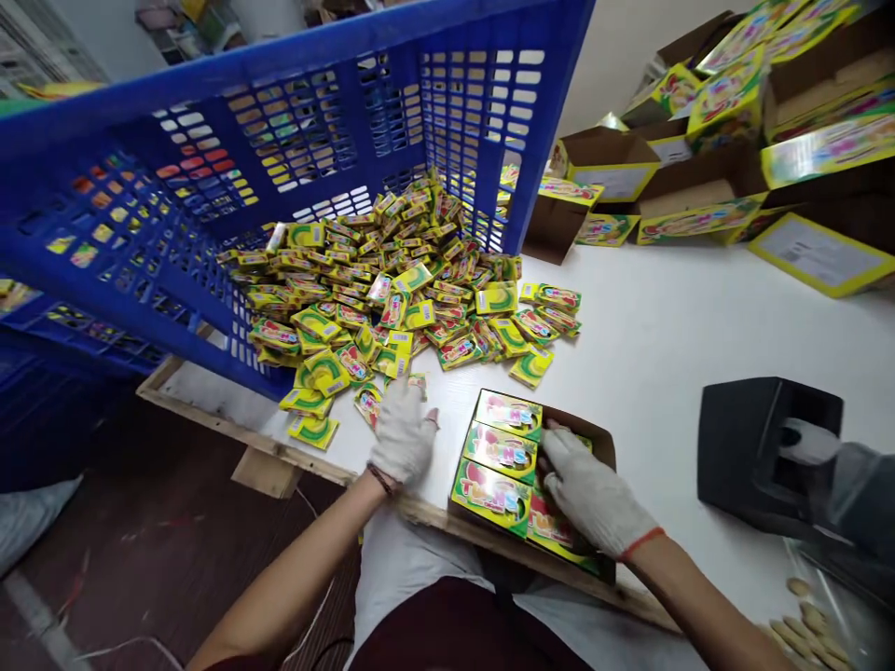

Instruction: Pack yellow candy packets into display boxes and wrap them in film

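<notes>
Left of the open carton (598,433), the left hand (404,436) meets loose packs (364,308), fingers parted, nothing visibly held; inside the carton, the right hand's (594,485) fingers curl down, grip hidden, beside lined-up packs (499,447): keeping those square and snug looks the smart play!

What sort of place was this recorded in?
Probably a packing workshop: small yellow packets spill from a blue crate onto a white table, the gloved right hand is in a box of packs, and open cartons are stacked at the back right.
</notes>
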### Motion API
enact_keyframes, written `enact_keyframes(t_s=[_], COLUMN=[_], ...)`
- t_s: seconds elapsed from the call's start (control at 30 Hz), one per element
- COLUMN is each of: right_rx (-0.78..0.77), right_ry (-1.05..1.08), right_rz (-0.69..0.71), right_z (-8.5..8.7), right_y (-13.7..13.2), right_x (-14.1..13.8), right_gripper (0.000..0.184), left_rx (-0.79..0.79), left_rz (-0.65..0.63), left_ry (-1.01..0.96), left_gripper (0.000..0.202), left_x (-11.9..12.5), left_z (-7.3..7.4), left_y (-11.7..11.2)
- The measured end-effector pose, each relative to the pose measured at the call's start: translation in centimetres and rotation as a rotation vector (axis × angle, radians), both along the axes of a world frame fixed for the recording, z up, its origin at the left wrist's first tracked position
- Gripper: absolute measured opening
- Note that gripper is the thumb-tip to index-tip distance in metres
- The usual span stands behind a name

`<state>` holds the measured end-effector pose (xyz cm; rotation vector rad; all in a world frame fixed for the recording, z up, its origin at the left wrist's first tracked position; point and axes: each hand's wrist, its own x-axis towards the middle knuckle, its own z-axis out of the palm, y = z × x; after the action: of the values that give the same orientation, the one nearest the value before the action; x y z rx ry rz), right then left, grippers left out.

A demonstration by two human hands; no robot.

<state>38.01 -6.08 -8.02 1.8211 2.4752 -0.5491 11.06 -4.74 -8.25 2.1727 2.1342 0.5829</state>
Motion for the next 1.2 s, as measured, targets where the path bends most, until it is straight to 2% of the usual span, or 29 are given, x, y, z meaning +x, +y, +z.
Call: enact_keyframes(t_s=[0.07,0.13,0.2,0.27,0.3,0.37,0.47,0.53,0.57,0.63,0.67,0.73,0.8,0.9,1.0,1.07,1.2], right_rx=[0.013,-0.006,-0.026,-0.014,-0.006,0.004,0.096,0.251,0.322,0.397,0.381,0.251,0.042,-0.296,-0.485,-0.458,-0.094], right_ry=[0.151,0.266,0.331,0.375,0.405,0.495,0.620,0.706,0.766,0.893,0.937,0.971,0.998,1.086,1.126,1.145,1.092], right_rz=[-0.057,-0.141,-0.201,-0.239,-0.250,-0.229,-0.015,0.135,0.159,0.065,-0.017,-0.148,-0.175,-0.073,0.091,0.072,-0.269], right_z=[1.5,3.2,4.6,5.4,5.7,6.1,6.3,6.2,6.1,5.9,5.8,6.1,6.7,8.2,9.2,9.4,8.5], right_y=[0.3,0.7,0.9,0.6,0.3,-0.5,-1.9,-2.3,-2.4,-2.3,-2.3,-2.3,-2.7,-3.4,-4.0,-4.3,-4.7], right_x=[0.9,1.7,2.4,2.5,2.2,0.8,-2.7,-4.7,-5.4,-5.4,-4.9,-3.3,-1.5,0.2,0.5,0.4,0.2], right_gripper=[0.049,0.046,0.045,0.044,0.044,0.047,0.068,0.076,0.075,0.066,0.060,0.050,0.044,0.049,0.060,0.065,0.061], left_rx=[-0.124,-0.226,-0.246,-0.200,-0.164,-0.095,-0.063,-0.164,-0.195,-0.236,-0.261,-0.329,-0.341,-0.213,-0.088,-0.054,-0.067], left_rz=[0.142,0.177,0.185,0.202,0.190,0.084,-0.135,-0.229,-0.262,-0.349,-0.401,-0.499,-0.552,-0.656,-0.699,-0.641,-0.491], left_ry=[0.093,0.131,0.062,-0.130,-0.254,-0.502,-0.790,-0.924,-0.959,-0.970,-0.964,-0.941,-0.890,-0.755,-0.675,-0.660,-0.627], left_gripper=[0.060,0.062,0.060,0.061,0.062,0.063,0.063,0.060,0.058,0.058,0.059,0.061,0.063,0.078,0.086,0.081,0.064], left_x=[-3.5,-6.4,-8.2,-8.5,-8.1,-5.8,-0.1,3.9,5.5,7.5,7.9,7.9,7.5,7.4,8.0,8.4,8.4], left_z=[-0.3,-0.6,-0.9,-0.5,0.1,1.7,4.9,6.9,7.7,8.7,9.0,8.8,7.9,5.9,4.6,4.5,5.4], left_y=[0.3,0.5,0.7,0.6,0.5,0.0,-1.2,-2.0,-2.3,-2.8,-2.9,-3.0,-3.0,-3.5,-4.2,-4.4,-4.5])
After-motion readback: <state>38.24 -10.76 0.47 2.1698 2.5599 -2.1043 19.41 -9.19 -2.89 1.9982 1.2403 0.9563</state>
